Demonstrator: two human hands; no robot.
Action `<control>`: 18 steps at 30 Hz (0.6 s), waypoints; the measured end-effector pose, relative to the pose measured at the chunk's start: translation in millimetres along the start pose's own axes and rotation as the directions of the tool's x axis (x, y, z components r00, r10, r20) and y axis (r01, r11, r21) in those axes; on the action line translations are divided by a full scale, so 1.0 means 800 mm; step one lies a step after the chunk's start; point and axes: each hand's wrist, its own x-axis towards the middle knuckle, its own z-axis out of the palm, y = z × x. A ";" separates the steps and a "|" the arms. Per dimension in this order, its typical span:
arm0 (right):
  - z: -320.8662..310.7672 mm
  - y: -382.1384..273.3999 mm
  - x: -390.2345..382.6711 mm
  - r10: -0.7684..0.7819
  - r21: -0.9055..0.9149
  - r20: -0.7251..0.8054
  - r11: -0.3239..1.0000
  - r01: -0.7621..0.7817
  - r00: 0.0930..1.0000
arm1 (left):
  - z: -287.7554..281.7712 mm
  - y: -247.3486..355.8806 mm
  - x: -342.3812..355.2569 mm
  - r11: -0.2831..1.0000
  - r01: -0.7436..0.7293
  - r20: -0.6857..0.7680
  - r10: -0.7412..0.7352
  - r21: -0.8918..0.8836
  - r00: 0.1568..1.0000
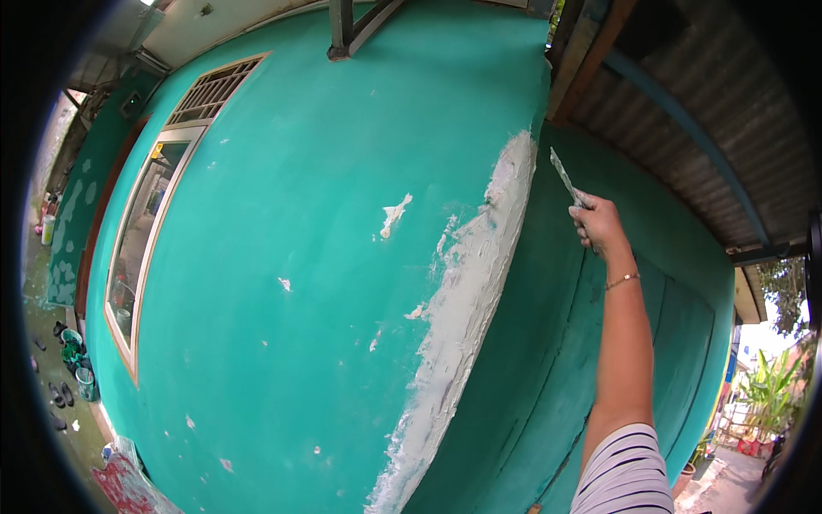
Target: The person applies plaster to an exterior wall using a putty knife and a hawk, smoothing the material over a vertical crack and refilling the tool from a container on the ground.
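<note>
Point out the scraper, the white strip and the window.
Scraper [562, 176]: head view, on its blade above the fist.
White strip [467, 289]: head view, on its middle stretch along the wall corner.
Window [151, 230]: head view, on its glass.

The painted wall [300, 206] is looking smooth, the whitish filler [469, 287] rough and matt, while the far-left window pane [147, 224] is showing glossy glass and the near-right sleeve [623, 475] is showing matt cloth.

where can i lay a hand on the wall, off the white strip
Free: the green wall between the window and the jagged white splotch, mostly bare. Crowded: the long white strip, with the right hand and scraper nearby.
</note>
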 end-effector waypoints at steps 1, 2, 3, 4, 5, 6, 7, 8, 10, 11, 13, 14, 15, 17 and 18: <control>0.004 0.003 0.022 0.029 0.032 -0.018 0.999 -0.028 0.999 | 0.002 -0.004 0.003 1.000 0.008 0.014 -0.008 0.021 1.000; 0.009 0.008 0.033 0.058 0.076 -0.033 0.996 -0.056 0.998 | 0.005 -0.005 0.003 0.999 0.007 0.016 -0.008 0.035 1.000; 0.012 0.015 0.036 0.058 0.101 0.006 0.993 -0.058 0.998 | 0.010 -0.006 0.003 0.999 0.009 0.021 -0.010 0.046 1.000; 0.021 0.019 0.037 0.057 0.128 0.052 0.990 -0.063 0.997 | 0.013 -0.006 0.002 0.998 0.010 0.020 -0.011 0.054 1.000; 0.026 0.020 0.036 0.054 0.154 0.097 0.986 -0.069 0.994 | 0.016 -0.006 0.002 0.998 0.014 0.021 -0.015 0.063 1.000; 0.017 0.024 0.023 0.078 0.099 0.132 0.991 -0.091 0.988 | 0.019 -0.007 0.003 0.998 0.019 0.024 -0.021 0.068 1.000; 0.010 0.024 -0.006 0.098 0.053 0.174 0.993 -0.109 0.980 | 0.017 -0.005 0.002 0.997 0.015 0.017 -0.016 0.075 1.000; 0.005 0.026 -0.027 0.113 0.008 0.214 0.993 -0.118 0.970 | 0.015 -0.004 0.001 0.997 0.011 0.011 -0.012 0.074 1.000; -0.016 0.043 -0.047 0.082 0.072 0.212 0.993 -0.099 0.974 | 0.015 -0.003 0.003 0.997 0.014 0.015 -0.015 0.077 1.000; -0.021 0.051 -0.051 0.070 0.106 0.210 0.990 -0.094 0.975 | 0.016 0.000 0.003 0.996 0.012 0.014 -0.013 0.086 1.000; -0.019 0.061 -0.029 0.036 0.195 0.165 0.978 -0.069 0.986 | 0.018 0.002 0.005 0.995 0.008 0.015 -0.010 0.103 1.000; -0.020 0.058 -0.014 0.020 0.225 0.137 0.973 -0.050 0.990 | 0.022 -0.002 0.008 0.994 0.017 0.023 -0.020 0.105 1.000; -0.016 0.054 -0.002 0.022 0.200 0.109 0.979 -0.043 0.994 | 0.025 -0.005 0.013 0.994 0.027 0.031 -0.030 0.108 0.999; 0.000 0.045 0.002 -0.013 0.176 0.115 0.984 -0.008 0.993 | 0.030 -0.009 0.015 0.993 0.031 0.035 -0.035 0.110 0.999; 0.010 0.040 0.001 -0.031 0.164 0.117 0.986 0.011 0.993 | 0.033 -0.010 0.015 0.993 0.033 0.038 -0.038 0.114 0.999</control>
